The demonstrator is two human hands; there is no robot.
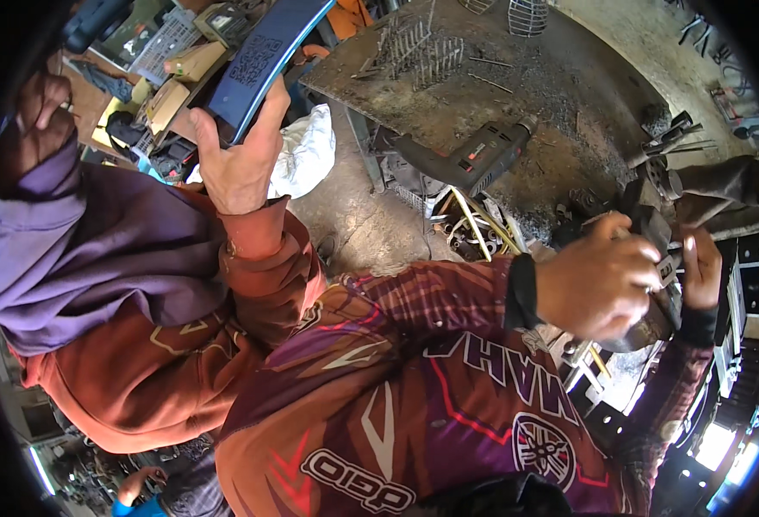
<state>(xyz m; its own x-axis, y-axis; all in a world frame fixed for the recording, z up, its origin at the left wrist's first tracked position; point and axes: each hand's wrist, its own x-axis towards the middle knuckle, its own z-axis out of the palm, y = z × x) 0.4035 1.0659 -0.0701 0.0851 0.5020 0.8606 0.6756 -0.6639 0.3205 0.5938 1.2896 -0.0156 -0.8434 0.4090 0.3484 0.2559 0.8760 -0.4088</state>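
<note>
Head view: held metal piece [668, 270] between curled left grip [599, 283] and narrow right grip [701, 271], by surface [560, 95] edge, with open floor [362, 214] leftward.

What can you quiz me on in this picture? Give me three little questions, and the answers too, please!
1. Which tool lies at the edge of the table?
a) a rake
b) a drill
c) a broom

2. True or false: a co-worker's hand is holding up the phone.

3. What colour is the cuff just behind the person's left hand?

Key:
1. b, the drill.
2. True.
3. Black.
</note>
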